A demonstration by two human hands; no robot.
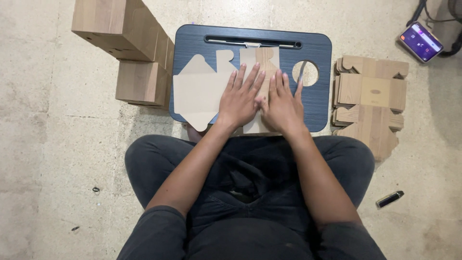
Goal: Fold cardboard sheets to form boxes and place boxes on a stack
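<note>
Here, left hand (239,100), right hand (281,103): flat, fingers spread, on cardboard blank (204,91).

Both arms stretched forward from dark short sleeves, forearms bare and converging, left hand (239,100) and right hand (282,103) lying flat, palms down, side by side and touching at the thumbs, fingers (250,79) spread and pointing away.

Pale, speckled concrete floor (57,144) underneath everything. Directly on it: tall wood-grain cardboard boxes (127,43) at upper left, a stack of flat wood-print box blanks (370,103) at right, a lit phone (420,42) at upper right, a small dark stick-shaped object (390,199) lower right. Dark blue lap tray (313,53) bearing a flat, unfolded cardboard blank (199,91).
</note>
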